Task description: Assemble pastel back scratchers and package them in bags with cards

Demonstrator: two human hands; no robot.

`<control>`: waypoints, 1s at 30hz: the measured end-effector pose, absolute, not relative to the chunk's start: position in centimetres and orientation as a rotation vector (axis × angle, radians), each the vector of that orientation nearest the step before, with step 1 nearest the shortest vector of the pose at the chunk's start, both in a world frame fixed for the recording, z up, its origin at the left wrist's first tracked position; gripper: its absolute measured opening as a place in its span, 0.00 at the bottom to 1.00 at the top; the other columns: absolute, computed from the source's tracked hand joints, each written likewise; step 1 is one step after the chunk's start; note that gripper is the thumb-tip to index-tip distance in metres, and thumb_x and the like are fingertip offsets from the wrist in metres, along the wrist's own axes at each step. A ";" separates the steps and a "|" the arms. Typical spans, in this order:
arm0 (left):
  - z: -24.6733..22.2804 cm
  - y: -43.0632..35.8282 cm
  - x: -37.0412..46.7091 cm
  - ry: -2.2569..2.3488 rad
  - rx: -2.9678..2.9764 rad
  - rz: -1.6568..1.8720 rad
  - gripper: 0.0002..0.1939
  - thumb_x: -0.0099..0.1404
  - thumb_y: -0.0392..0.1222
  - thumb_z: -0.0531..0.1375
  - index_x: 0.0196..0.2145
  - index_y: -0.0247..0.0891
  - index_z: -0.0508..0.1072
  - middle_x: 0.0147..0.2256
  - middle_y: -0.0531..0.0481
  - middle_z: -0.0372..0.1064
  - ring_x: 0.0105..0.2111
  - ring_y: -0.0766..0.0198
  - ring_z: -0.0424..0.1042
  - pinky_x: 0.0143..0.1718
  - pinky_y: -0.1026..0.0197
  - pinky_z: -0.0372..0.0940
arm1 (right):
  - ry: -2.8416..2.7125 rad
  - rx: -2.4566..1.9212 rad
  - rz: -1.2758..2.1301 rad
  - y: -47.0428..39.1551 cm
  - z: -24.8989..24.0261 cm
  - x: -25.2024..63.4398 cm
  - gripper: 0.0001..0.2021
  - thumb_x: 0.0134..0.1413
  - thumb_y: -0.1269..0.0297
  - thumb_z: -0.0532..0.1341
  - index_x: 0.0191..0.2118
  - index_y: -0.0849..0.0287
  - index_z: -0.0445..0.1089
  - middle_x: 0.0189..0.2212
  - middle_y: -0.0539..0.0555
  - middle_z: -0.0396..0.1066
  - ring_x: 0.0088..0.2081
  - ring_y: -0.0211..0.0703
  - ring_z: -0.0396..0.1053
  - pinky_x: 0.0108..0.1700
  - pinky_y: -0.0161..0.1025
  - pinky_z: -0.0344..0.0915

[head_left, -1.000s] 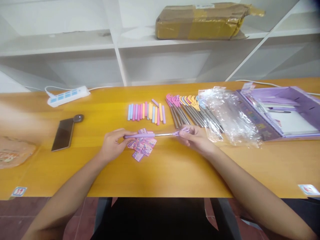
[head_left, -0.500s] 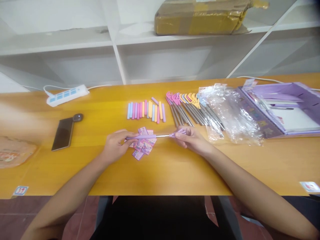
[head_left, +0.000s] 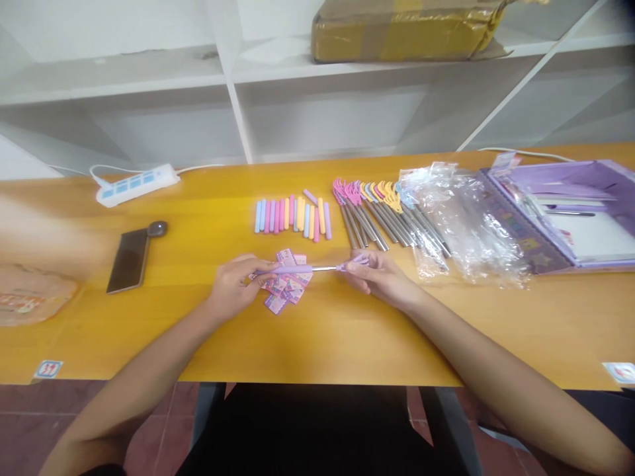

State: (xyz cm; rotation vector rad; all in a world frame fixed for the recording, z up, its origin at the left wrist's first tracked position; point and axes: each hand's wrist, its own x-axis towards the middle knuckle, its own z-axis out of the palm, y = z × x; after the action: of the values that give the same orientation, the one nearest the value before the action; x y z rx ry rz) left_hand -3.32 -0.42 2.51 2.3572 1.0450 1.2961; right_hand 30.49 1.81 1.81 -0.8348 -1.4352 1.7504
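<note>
Purple claw-ended tool [head_left: 292, 269]: located at the clock centre, level above the tabletop [head_left: 317, 350], held at both ends.

Hand state:
- Left hand [head_left: 231, 284]: thumb and fingers closed on the sleeved end, at 9 o'clock.
- Right hand [head_left: 381, 277]: thumb and fingers closed around the claw head, at 3 o'clock.

Change noted: the bare metal section [head_left: 325, 268] between sleeve and head shows shorter than one second earlier; both grips are unchanged. This suggests that the two ends have come closer together, although a slight tilt could look the same. Whether the parts are fully seated cannot be told.

Surrounding items, with 12 o'clock away from the person:
- 8 o'clock: printed cards [head_left: 275, 303], overlapping, partly beneath the sleeve.
- 11 o'clock: coloured sleeves [head_left: 272, 217], mostly side by side.
- 2 o'clock: claw-headed metal rods [head_left: 380, 221], partly under clear bags [head_left: 471, 231].
</note>
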 end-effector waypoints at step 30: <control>3.9 0.0 -4.2 1.351 1.741 0.888 0.21 0.70 0.62 0.69 0.43 0.40 0.82 0.47 0.45 0.85 0.46 0.53 0.83 0.48 0.54 0.74 | -1.990 -0.774 0.698 2.9 2.3 31.9 0.22 0.58 0.53 0.78 0.52 0.53 0.74 0.47 0.57 0.72 0.45 0.44 0.74 0.45 0.42 0.77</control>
State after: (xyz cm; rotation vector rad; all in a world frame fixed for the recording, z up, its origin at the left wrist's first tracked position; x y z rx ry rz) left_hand -4.19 -0.05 3.89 1.7410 1.3511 0.8884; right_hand 31.87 2.91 2.25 -0.7743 -1.9901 0.6982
